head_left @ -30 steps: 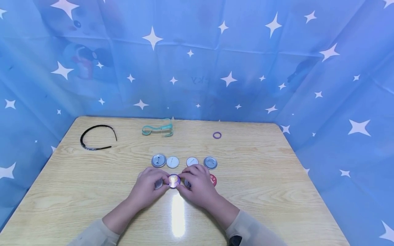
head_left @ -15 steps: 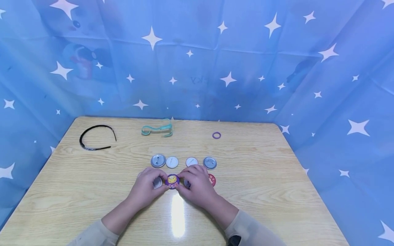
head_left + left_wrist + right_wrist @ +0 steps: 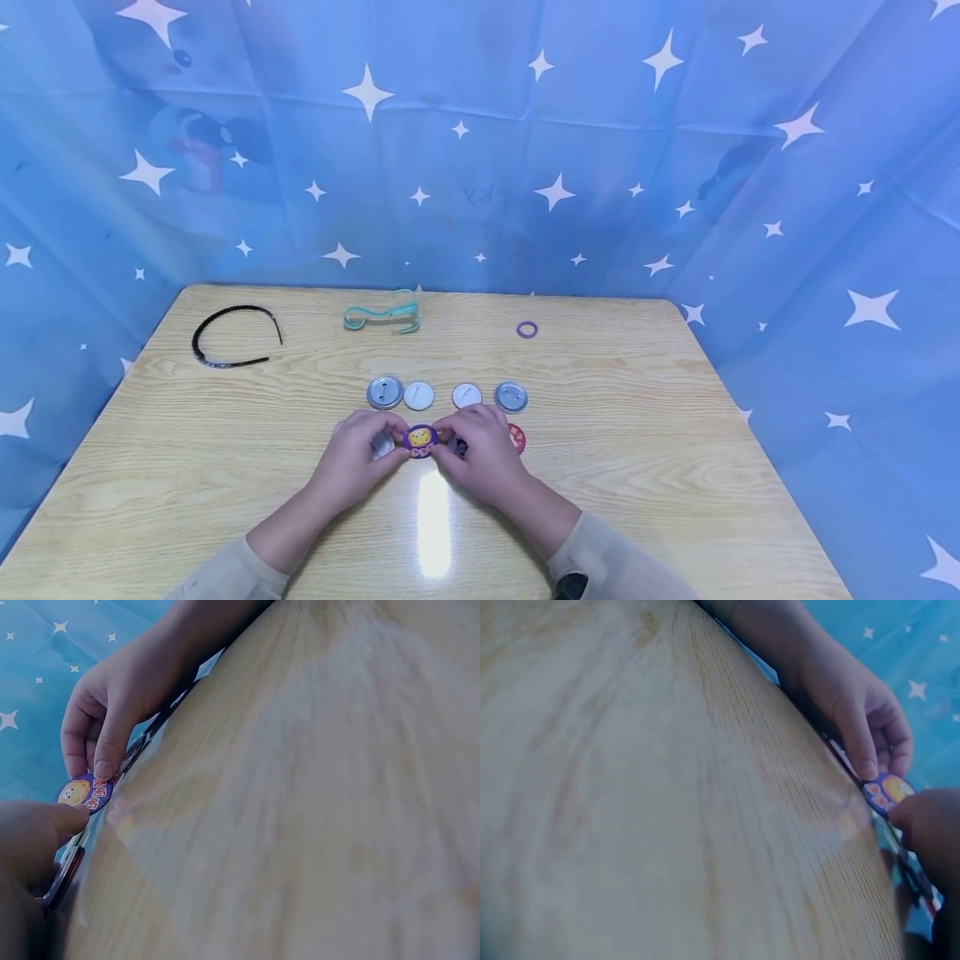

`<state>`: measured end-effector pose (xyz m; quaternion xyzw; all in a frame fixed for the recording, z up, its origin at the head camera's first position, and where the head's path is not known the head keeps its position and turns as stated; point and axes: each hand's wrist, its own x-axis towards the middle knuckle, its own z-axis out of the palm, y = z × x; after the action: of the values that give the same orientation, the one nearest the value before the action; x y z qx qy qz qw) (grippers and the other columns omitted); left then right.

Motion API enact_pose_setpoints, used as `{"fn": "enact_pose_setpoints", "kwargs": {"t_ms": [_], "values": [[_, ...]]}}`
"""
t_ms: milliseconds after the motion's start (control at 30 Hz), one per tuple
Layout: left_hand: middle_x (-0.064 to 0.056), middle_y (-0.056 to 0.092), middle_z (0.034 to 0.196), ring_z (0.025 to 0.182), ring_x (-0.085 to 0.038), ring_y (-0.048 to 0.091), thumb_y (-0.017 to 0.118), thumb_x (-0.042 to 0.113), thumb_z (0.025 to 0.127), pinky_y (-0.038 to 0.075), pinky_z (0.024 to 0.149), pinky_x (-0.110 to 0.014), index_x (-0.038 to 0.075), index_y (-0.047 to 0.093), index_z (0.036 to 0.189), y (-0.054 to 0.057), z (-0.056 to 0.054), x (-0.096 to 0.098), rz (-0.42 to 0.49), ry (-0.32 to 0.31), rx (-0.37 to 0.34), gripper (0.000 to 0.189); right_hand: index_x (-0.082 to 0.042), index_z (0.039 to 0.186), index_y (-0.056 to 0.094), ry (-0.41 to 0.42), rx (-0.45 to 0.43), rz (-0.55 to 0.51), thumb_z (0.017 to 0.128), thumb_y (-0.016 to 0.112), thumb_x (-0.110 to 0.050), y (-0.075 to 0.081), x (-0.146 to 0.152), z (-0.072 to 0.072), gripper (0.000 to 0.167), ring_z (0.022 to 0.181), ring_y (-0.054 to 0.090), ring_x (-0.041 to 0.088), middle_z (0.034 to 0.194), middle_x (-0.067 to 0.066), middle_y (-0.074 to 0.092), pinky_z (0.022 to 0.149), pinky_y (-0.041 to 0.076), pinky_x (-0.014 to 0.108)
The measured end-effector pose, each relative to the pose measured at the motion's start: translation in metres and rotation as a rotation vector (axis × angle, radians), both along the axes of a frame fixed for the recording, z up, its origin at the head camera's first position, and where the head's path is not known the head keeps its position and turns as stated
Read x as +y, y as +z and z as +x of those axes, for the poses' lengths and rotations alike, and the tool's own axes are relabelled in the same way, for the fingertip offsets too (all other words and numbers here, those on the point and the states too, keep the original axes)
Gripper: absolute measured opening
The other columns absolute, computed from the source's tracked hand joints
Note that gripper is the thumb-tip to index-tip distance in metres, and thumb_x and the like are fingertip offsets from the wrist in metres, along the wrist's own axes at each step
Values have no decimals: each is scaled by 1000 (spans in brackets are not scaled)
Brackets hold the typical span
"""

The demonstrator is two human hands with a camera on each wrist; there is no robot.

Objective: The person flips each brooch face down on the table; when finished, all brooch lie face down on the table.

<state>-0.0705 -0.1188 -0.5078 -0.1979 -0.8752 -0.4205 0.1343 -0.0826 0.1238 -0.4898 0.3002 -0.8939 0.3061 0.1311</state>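
Note:
A round purple button badge (image 3: 421,441) with a yellow cartoon face is held between both hands in the head view. My left hand (image 3: 358,454) pinches its left edge with thumb and fingers. On the opposite edge, the right hand (image 3: 483,454) pinches it too. The left wrist view shows the badge (image 3: 85,793) tilted up just over the tabletop. Partly covered by the left hand is a silvery badge (image 3: 382,445); a dark badge (image 3: 459,446) peeks out by the right hand. A red badge (image 3: 517,438) lies just beyond the right hand.
Behind the hands lie several badges pin-side up, among them a grey one (image 3: 385,392) and a white one (image 3: 418,396). Farther back are a black headband (image 3: 217,333), a teal looped item (image 3: 382,314) and a purple ring (image 3: 527,330). A starry blue cloth (image 3: 480,167) hangs behind the table.
The purple badge has tilted: glare covered its face a second ago, then its yellow picture showed, and now it looks flatter. Both hands keep their hold in nearly the same place.

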Motion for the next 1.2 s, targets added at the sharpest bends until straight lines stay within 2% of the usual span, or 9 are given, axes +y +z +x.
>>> {"fn": "enact_pose_setpoints", "kwargs": {"t_ms": [100, 367, 633, 933, 1200], "values": [[20, 71, 93, 96, -10, 62, 96, 10, 77, 47, 91, -45, 24, 74, 100, 0, 0, 0, 9, 1, 8, 35, -21, 104, 79, 4, 0, -27, 85, 89, -21, 0, 0, 0, 21, 101, 61, 11, 89, -14, 72, 99, 41, 44], [22, 70, 94, 95, -8, 61, 92, 9, 82, 47, 88, -45, 28, 74, 96, 0, 1, 1, 9, -21, 39, 30, -22, 98, 77, 21, 3, -69, 87, 88, -19, 0, 1, 0, 15, 100, 62, 12, 92, -15, 72, 101, 41, 45], [24, 71, 97, 96, -8, 62, 93, 9, 81, 47, 88, -44, 28, 77, 93, 2, 2, 0, 3, -54, 73, 28, -22, 92, 77, 56, 44, -80, 87, 86, -15, -3, 1, 0, 12, 96, 63, 12, 90, -15, 72, 102, 42, 49], [24, 71, 101, 102, -9, 61, 96, 25, 78, 41, 95, -50, 33, 75, 93, 3, 5, -1, -29, -58, 34, 26, -23, 93, 79, 45, 81, -23, 87, 87, -16, -3, 2, -1, 12, 101, 63, 16, 92, -12, 72, 102, 41, 51], [25, 71, 103, 105, -10, 59, 97, 27, 77, 39, 98, -51, 35, 71, 91, 3, 6, -1, -54, -71, 25, 31, -24, 93, 79, 53, 100, 53, 87, 85, -17, -4, 4, -1, 11, 104, 62, 17, 93, -11, 71, 100, 42, 48]]}}
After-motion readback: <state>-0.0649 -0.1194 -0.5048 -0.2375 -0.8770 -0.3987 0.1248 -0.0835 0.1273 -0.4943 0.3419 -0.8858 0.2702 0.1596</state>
